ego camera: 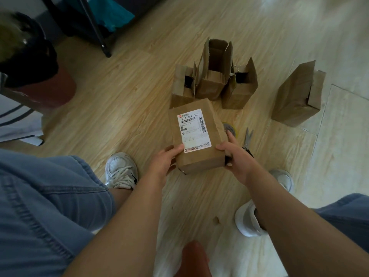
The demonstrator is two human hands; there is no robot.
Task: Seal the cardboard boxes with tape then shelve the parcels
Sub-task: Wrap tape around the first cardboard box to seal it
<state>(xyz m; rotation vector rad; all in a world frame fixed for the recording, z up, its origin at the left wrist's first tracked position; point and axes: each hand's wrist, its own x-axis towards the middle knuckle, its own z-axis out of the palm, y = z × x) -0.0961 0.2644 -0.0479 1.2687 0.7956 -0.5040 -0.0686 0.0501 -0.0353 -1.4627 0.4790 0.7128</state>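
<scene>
At the centre of the frame, a closed brown cardboard box (196, 136) with a white printed shipping label (193, 130) on its upper face is held above the light wood-grain floor (123, 100). The left hand (165, 159) grips its lower left corner, thumb on the label's edge; the right hand (234, 154) clasps the lower right corner, fingers wrapped round the side.

Just right of the box, a roll of tape (230, 127) lies on the floor, mostly hidden behind the box and the right fingers. Beside it lie grey-bladed scissors (248, 139), their handles covered by the right wrist.

Above the held box, three open brown cardboard boxes (214, 76) stand close together with flaps up; their insides are dark and any contents cannot be made out. At the right, a fourth brown box (297, 96) stands apart, tilted, its top flap partly folded over.

In the upper left, dark blurred objects and a black metal frame (95, 27) are hard to identify.
</scene>
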